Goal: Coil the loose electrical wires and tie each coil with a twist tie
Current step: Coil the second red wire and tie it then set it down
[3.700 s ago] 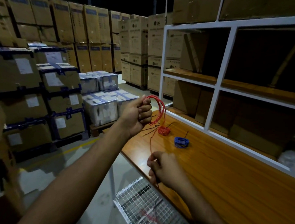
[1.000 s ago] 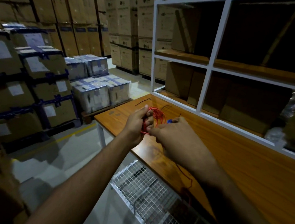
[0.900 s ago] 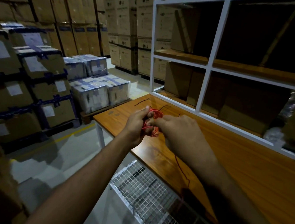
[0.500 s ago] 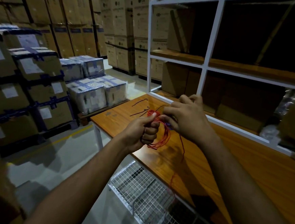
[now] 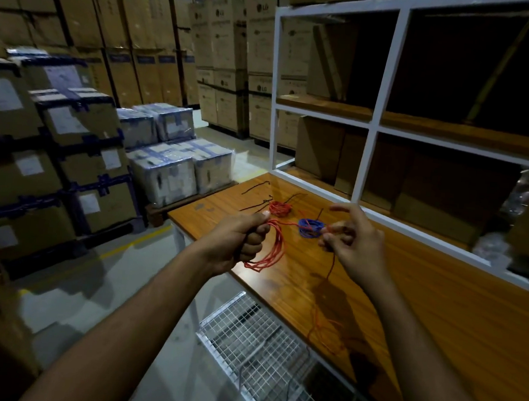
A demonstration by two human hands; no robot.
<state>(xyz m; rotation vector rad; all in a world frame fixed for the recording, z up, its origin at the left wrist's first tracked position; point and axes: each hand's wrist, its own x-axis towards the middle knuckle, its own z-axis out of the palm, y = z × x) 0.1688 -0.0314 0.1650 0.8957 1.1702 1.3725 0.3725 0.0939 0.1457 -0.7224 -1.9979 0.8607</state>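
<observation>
1. Red wire coil [image 5: 269,248] hangs in loops from the left hand [image 5: 238,239], above the near-left corner of the wooden bench [image 5: 438,309]. Fist curled tight round the top of the loops.
2. Change: right hand [image 5: 354,245], half a second ago touching the left at the coil, now sits apart to the right. It pinches the wire's free run between thumb and fingertips; other fingers spread.
3. Slack tail [image 5: 327,316] trails down the bench toward the wire basket [image 5: 260,352].
4. Reading: another wrap is being drawn; coiling unfinished, tie not yet on.
5. Further off: finished red coil [image 5: 280,208] and blue coil [image 5: 310,227], dark twist ties [image 5: 256,188] beside them.
</observation>
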